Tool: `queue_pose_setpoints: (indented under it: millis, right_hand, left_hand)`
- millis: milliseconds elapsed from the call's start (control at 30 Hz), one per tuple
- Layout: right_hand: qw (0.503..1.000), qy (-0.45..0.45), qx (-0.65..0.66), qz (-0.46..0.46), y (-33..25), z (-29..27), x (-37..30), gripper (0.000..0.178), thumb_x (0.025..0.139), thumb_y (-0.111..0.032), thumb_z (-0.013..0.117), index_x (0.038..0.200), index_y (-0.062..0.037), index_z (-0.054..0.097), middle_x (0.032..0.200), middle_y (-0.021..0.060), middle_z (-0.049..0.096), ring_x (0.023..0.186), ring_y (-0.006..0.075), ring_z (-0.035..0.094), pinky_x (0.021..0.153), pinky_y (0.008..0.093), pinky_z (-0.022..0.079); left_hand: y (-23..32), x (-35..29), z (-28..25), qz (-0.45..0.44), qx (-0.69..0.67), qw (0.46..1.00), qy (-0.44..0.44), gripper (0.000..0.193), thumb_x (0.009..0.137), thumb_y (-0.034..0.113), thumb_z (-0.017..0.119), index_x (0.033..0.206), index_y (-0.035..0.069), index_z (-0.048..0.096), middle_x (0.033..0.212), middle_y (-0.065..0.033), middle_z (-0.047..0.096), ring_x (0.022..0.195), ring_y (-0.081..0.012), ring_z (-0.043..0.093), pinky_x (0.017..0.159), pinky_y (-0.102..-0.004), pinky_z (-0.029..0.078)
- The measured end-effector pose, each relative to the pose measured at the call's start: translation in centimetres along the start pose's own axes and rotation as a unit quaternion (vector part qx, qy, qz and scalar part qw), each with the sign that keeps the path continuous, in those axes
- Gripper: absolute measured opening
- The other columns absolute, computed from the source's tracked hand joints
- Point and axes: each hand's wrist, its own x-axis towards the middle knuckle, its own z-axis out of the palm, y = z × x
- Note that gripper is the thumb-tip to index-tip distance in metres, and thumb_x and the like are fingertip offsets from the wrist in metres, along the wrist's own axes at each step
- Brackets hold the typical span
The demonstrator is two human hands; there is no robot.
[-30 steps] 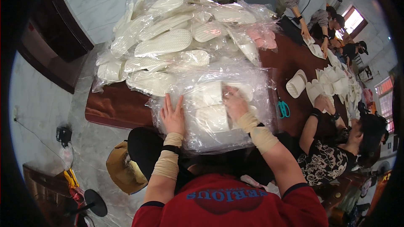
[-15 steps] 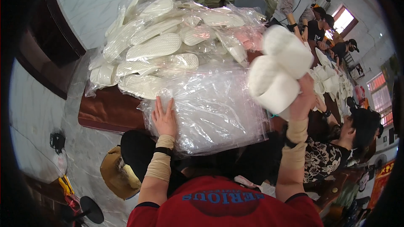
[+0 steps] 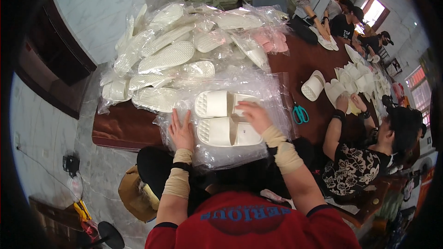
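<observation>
Two white slide sandals lie side by side on a stack of clear plastic bags, their toe ends toward the left. Over the heel of the farther sandal is my right hand, fingers spread and apparently touching or just above it; blur hides the exact contact. My left hand rests flat on the left edge of the bags with its fingers apart, holding nothing. Just beyond it, a heap of white slides in clear bags covers the far left of the brown table.
Teal-handled scissors and a single white slide lie to the right. Farther right, a co-worker handles pieces beside a pile of white slides. Pink bagged items sit by the heap. A cardboard box stands at lower left.
My right hand has moved left from the right side, and the pair of slides it held now lies on the bags. My left hand has stayed in place.
</observation>
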Motion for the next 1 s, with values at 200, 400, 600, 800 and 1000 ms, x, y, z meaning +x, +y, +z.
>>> queue_pose_setpoints:
  millis: [200,400,600,800,1000]
  right_hand:
    - [0.967,0.167,-0.145,0.13,7.8,-11.1,-3.1,0.016,0.085,-0.007,0.063,0.101,-0.005,0.067,0.086,0.014,0.069,0.075,0.0273,0.066,0.069,0.0358,0.052]
    - [0.861,-0.107,-0.337,0.366,13.8,-14.0,-6.9,0.023,0.09,-0.013,0.055,0.113,-0.0084,0.06,0.107,0.0219,0.061,0.099,0.0398,0.062,0.086,0.0454,0.052]
    - [0.823,-0.04,-0.389,0.411,17.4,-12.7,-5.7,0.024,0.095,-0.019,0.047,0.11,-0.0073,0.063,0.109,0.0198,0.063,0.1,0.0384,0.064,0.082,0.0465,0.054]
    - [0.813,0.02,-0.405,0.418,17.0,-11.5,-5.4,0.025,0.096,-0.02,0.047,0.11,-0.0079,0.064,0.105,0.0198,0.066,0.1,0.037,0.065,0.078,0.0439,0.056]
    - [0.831,-0.069,-0.326,0.446,16.4,-12.8,-4.9,0.029,0.091,-0.024,0.056,0.111,-0.0045,0.059,0.107,0.0206,0.068,0.099,0.0334,0.067,0.081,0.0454,0.054]
  left_hand:
    - [-3.9,1.9,-1.1,0.038,-0.216,0.974,-0.064,0.049,0.087,0.012,0.064,0.135,0.022,0.056,0.157,-0.0164,0.025,0.14,-0.0374,0.033,0.109,-0.047,0.031]
    - [2.2,3.6,-7.3,0.091,-0.095,0.99,0.046,0.026,0.084,0.006,0.065,0.11,0.009,0.067,0.126,-0.0159,0.058,0.117,-0.0353,0.053,0.096,-0.0442,0.043]
    - [13.6,-0.3,-6.1,0.272,-0.038,0.961,-0.023,0.025,0.073,0.019,0.075,0.096,0.012,0.067,0.117,-0.0063,0.059,0.116,-0.0308,0.052,0.099,-0.054,0.035]
    - [15.1,-1.5,-3.0,0.256,0.016,0.963,-0.082,0.027,0.073,0.023,0.075,0.094,0.009,0.066,0.14,-0.0097,0.046,0.14,-0.032,0.031,0.114,-0.0612,0.011]
    - [14.2,-1.5,-1.2,0.268,0.024,0.96,-0.072,0.016,0.074,0.019,0.073,0.085,0.011,0.066,0.137,-0.006,0.05,0.14,-0.0318,0.032,0.115,-0.0583,0.013]
